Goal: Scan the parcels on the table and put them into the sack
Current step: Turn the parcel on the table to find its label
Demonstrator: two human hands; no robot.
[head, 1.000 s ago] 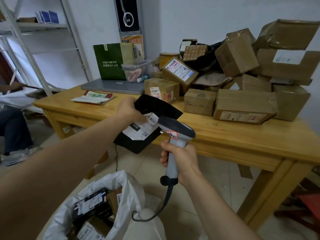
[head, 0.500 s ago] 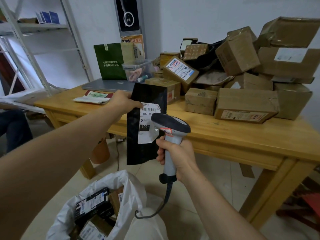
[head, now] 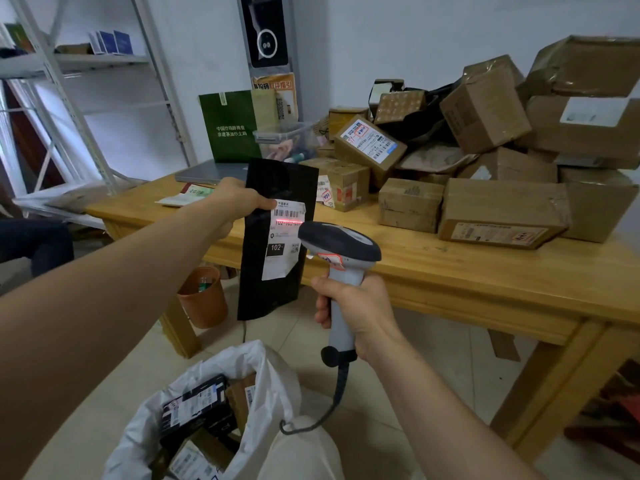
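Pale floor tiles run under a wooden table (head: pixel 450 271). Nearest of all, at six o'clock from the person, a white sack (head: pixel 273 372) gapes open with labelled parcels inside, a black one (head: pixel 194 407) on top. Both bare forearms reach forward above it.

At five o'clock from the middle of the scene, the right hand (head: pixel 360 306) is wrapped like a fist round the grey handle of a barcode scanner (head: pixel 339 244), fingers curled tight and pressed together. A dark cable (head: pixel 334 403) loops down from the handle toward the sack. The scanner's dark head points toward eleven o'clock at a flat black parcel (head: pixel 273 289), which hangs upright in the air before the table edge, clear of the tabletop.

The left hand (head: pixel 235 202), on an arm stretched in from eight o'clock, pinches that parcel by its left edge near the top. The thumb lies on the front, just touching the white label (head: pixel 282 261); the other fingers are hidden behind. A red scan line (head: pixel 289 222) crosses the label right under the barcode, over digits reading "102-102-". Lower down, a black square says "102".

An orange bin (head: pixel 202 299) sits under the table at nine o'clock from the parcel's foot. Farther off, from one to three o'clock, brown cardboard boxes (head: pixel 485 109) are heaped on the table, one (head: pixel 369 142) showing a blue-and-white shipping label. At twelve o'clock stand a green bag (head: pixel 230 126) with white Chinese characters and a closed laptop (head: pixel 207 172).
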